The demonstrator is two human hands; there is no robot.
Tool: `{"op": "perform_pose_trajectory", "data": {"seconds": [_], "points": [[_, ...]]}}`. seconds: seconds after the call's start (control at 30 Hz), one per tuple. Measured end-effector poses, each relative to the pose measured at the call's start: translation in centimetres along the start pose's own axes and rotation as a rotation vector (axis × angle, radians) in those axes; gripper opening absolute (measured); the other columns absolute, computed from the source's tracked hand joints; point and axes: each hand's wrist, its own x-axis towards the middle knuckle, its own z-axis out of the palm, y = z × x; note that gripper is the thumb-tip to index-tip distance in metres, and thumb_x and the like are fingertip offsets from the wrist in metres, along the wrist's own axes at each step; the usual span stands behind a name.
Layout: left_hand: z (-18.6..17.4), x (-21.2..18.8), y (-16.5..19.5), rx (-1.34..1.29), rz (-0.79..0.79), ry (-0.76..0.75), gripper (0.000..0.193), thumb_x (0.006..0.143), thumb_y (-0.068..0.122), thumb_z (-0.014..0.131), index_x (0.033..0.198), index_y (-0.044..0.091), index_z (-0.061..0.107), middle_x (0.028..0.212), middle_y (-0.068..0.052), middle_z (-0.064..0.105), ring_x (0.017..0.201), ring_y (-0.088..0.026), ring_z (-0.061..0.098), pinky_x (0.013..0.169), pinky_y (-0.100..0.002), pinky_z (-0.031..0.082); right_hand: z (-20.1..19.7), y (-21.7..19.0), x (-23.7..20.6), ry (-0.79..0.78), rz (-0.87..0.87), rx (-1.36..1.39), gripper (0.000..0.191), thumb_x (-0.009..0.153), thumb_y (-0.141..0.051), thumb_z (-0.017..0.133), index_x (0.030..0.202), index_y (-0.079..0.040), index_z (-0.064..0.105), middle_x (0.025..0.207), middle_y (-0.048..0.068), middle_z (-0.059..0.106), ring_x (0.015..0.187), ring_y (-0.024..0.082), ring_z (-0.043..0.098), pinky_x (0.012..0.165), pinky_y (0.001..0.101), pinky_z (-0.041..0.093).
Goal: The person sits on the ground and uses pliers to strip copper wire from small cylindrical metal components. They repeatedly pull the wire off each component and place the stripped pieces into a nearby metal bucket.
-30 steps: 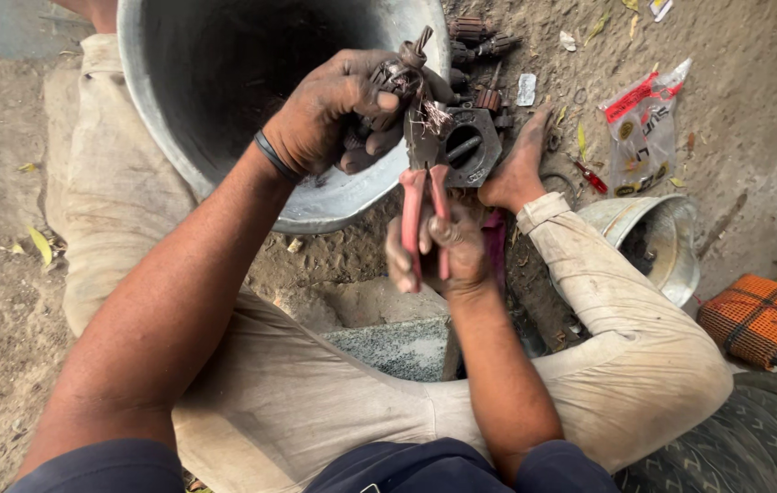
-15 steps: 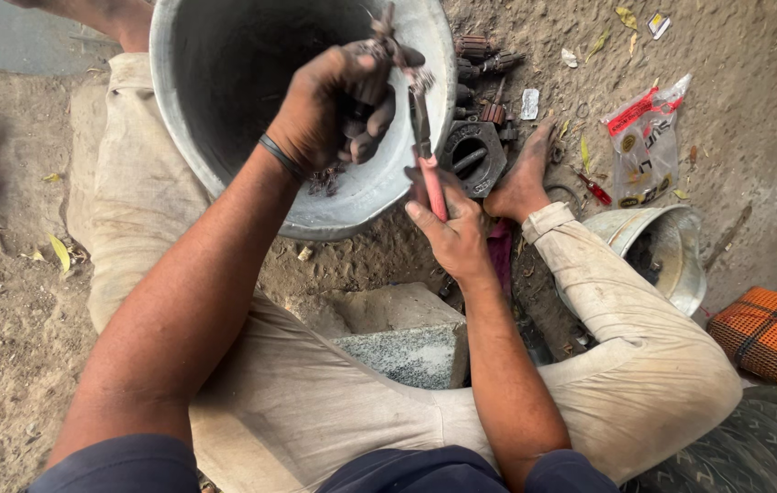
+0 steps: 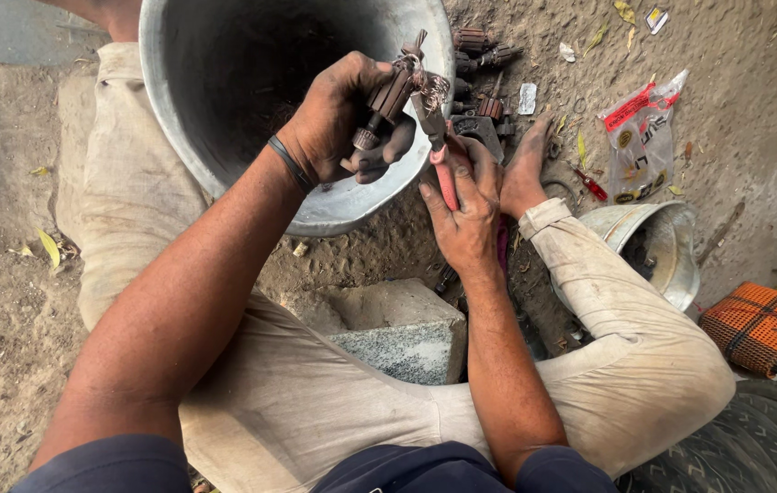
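My left hand [image 3: 345, 119] grips a rusty brown motor armature [image 3: 388, 96] with frayed copper wire at its top end, held over the rim of a large grey metal tub [image 3: 224, 110]. My right hand [image 3: 463, 215] is closed around red-handled pliers [image 3: 441, 164], whose jaws bite into the wire at the armature's tip. Both hands are dark with grime. A black band circles my left wrist.
More rusty armatures [image 3: 480, 50] lie on the dirt beyond the tub. A grey stone block [image 3: 402, 333] sits between my legs. A small metal bowl [image 3: 653, 246], a plastic wrapper [image 3: 640, 137], an orange woven mat [image 3: 758, 324] and a tyre [image 3: 735, 447] are at right.
The right hand has brought the pliers up from below to the armature's wire end. The left hand has turned the armature slightly over the tub.
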Motion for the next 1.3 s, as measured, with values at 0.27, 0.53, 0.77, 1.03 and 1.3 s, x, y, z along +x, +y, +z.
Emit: {"op": "perform_pose_trajectory", "data": {"seconds": [0.27, 0.53, 0.77, 1.03, 1.3], "points": [[-0.3, -0.1, 0.6, -0.032, -0.008, -0.066, 0.044, 0.101, 0.037, 0.036, 0.1, 0.001, 0.062, 0.073, -0.024, 0.062, 0.039, -0.017, 0.041, 0.033, -0.031, 0.035, 1.7, 1.5, -1.7, -0.147, 0.339, 0.557, 0.029, 0.102, -0.022, 0.074, 0.129, -0.012, 0.073, 0.131, 0.008, 0.065, 0.109, 0.019, 0.068, 0.095, 0.0371, 0.066], [-0.2, -0.2, 0.4, 0.163, -0.002, 0.186, 0.046, 0.103, 0.039, 0.036, 0.119, 0.002, 0.058, 0.074, -0.016, 0.068, 0.038, -0.017, 0.051, 0.036, -0.031, 0.044, 0.9, 0.6, -0.4, -0.032, 0.04, 0.064, 0.043, 0.098, -0.018, 0.077, 0.138, -0.004, 0.066, 0.141, 0.018, 0.053, 0.131, 0.032, 0.057, 0.11, 0.0454, 0.054], [-1.1, 1.3, -2.0, 0.783, 0.245, 0.373, 0.061, 0.105, 0.028, 0.056, 0.151, -0.001, 0.028, 0.083, -0.013, 0.063, 0.06, -0.018, 0.058, 0.047, -0.032, 0.049, -1.2, -0.5, 0.4, -0.085, 0.12, 0.087, 0.042, 0.095, -0.012, 0.076, 0.134, -0.001, 0.065, 0.13, 0.02, 0.057, 0.118, 0.035, 0.063, 0.099, 0.0432, 0.054], [-0.9, 1.4, -2.2, 1.086, 0.526, 0.453, 0.049, 0.113, 0.05, 0.058, 0.113, 0.001, 0.052, 0.081, -0.006, 0.06, 0.076, -0.017, 0.061, 0.066, -0.036, 0.053, -1.9, -1.3, 0.2, -0.337, 0.663, 0.728, 0.045, 0.096, -0.016, 0.069, 0.139, -0.009, 0.065, 0.085, 0.021, 0.067, 0.062, 0.025, 0.06, 0.054, 0.0356, 0.05], [1.8, 0.0, -0.3, 0.086, 0.133, -0.044, 0.064, 0.107, 0.063, 0.041, 0.107, 0.002, 0.061, 0.063, -0.004, 0.047, 0.039, -0.013, 0.042, 0.034, -0.027, 0.034, -1.2, -3.3, -1.2, -0.429, 0.484, 2.072, 0.033, 0.096, -0.025, 0.072, 0.121, -0.004, 0.067, 0.083, 0.014, 0.058, 0.06, 0.019, 0.063, 0.046, 0.0313, 0.057]]}}
